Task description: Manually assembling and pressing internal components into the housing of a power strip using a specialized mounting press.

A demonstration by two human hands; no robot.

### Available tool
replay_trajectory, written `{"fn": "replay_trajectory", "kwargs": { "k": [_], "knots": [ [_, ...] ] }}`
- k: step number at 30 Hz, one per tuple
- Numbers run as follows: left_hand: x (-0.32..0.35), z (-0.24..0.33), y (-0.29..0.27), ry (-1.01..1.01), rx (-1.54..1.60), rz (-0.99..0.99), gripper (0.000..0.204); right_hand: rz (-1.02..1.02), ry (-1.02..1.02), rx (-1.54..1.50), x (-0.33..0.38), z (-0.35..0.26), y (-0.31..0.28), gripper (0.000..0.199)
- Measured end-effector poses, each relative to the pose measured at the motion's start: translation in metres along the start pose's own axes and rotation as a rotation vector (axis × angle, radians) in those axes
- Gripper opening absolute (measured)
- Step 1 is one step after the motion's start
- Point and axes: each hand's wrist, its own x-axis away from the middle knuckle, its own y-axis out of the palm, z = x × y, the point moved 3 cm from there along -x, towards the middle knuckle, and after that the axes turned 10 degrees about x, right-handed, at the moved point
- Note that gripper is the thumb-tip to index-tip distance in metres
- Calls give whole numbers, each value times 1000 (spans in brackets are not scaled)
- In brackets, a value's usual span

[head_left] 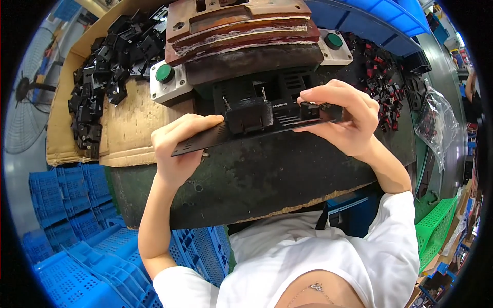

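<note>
A black plastic panel [197, 142] with vent slots and white lettering is held up, tilted, over the dark worktable [267, 182]. My left hand [177, 141] grips its left end, thumb along the top. At the panel's right end, my right hand [346, 115] is closed, thumb and fingers pinching around the edge beside a small black part [309, 110]. Whether that small part is fixed in the panel, I cannot tell. A black rectangular block [250, 117] rises from the panel's middle, with metal prongs near it. The panel's underside is hidden.
Behind the panel stands a heavy press-like machine [246, 41], flanked by two green push buttons [164, 73] [333, 41]. A cardboard box [131, 120] of black parts lies left. Small red-and-black parts [382, 84] and a clear plastic bag [436, 123] are right. Blue crates [102, 272] stand lower left.
</note>
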Motion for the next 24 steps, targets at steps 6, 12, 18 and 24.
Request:
{"fn": "replay_trajectory", "kwargs": {
  "k": [6,12,18,24],
  "knots": [
    [13,-5,5,-419,454,-34,6,-132,565,-299,3,7,2,26],
    [15,1,7,-329,922,-242,83,-353,1101,-924,9,14,13,34],
    [21,-4,6,-432,1043,-21,29,-332,1043,-926,6,5,13,33],
    [4,9,23,-111,286,-68,47,-364,656,-739,3,-2,10,33]
  ]
}}
